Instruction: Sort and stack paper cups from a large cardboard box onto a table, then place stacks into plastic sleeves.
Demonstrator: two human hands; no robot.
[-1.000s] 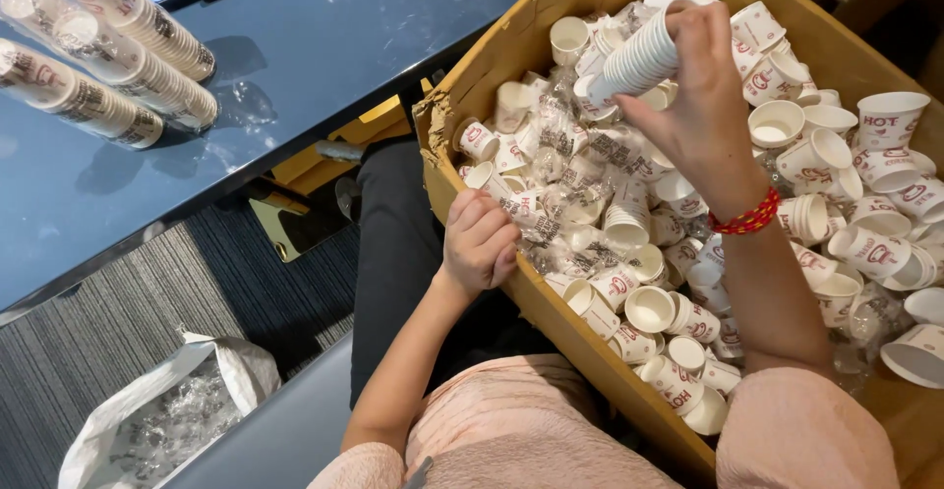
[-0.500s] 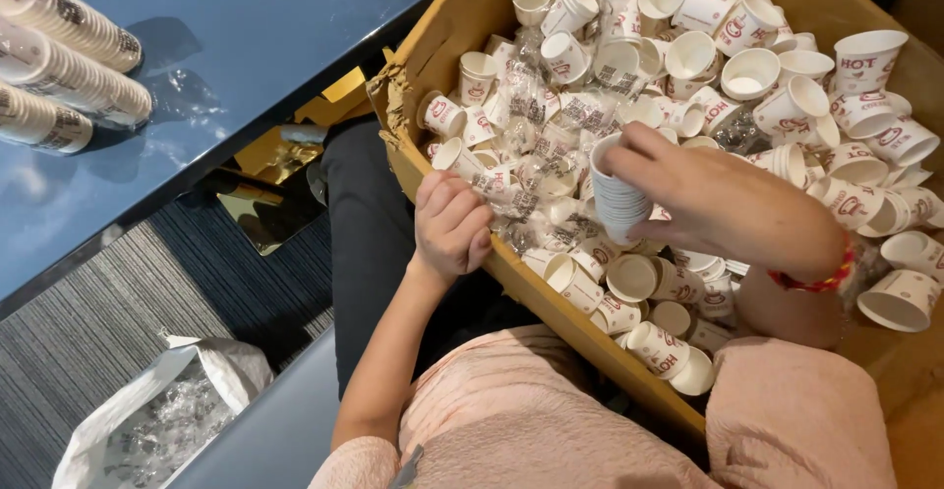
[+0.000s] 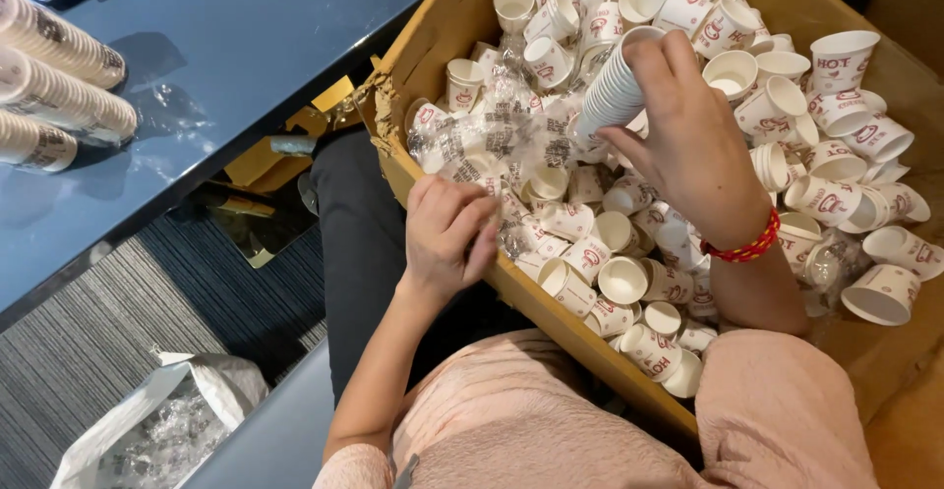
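Cardboard box (image 3: 447, 32) fills the right two-thirds of the frame, brown corrugated, near edge torn and ragged at centre-left. It's packed with loose small paper cups (image 3: 821, 199), white with red print, tapered, lying every which way, plus crinkled clear plastic wrappers (image 3: 492, 135) with dark print in the upper-middle.

Dark glossy counter (image 3: 226, 47) at upper left, reflective. Sleeved cup stacks (image 3: 59, 106) lie on their sides at its far left edge.

White plastic bag (image 3: 157, 430) at lower left on striped grey carpet, open and full of crumpled clear wrappers.

Change since half a second ago: right hand (image 3: 688, 145) has lifted from low in the box to upper-centre of the frame, and the nested stack of cups (image 3: 615, 86) came up with it. A second ago it was high too, so it dipped and rose. Reads as the stack being built up from the loose pile.

Right-hand fingers: wrapped around the stack's lower end, holding it tilted with the rim end pointing up-right. The stack is ribbed from the layered rims. Red beaded bracelet (image 3: 742, 246) on that wrist.

Left hand (image 3: 447, 233) at the box's near edge, centre of frame, roughly where it was. Fingers curled in tight, against the wrappers; can't tell if it's pinching anything.
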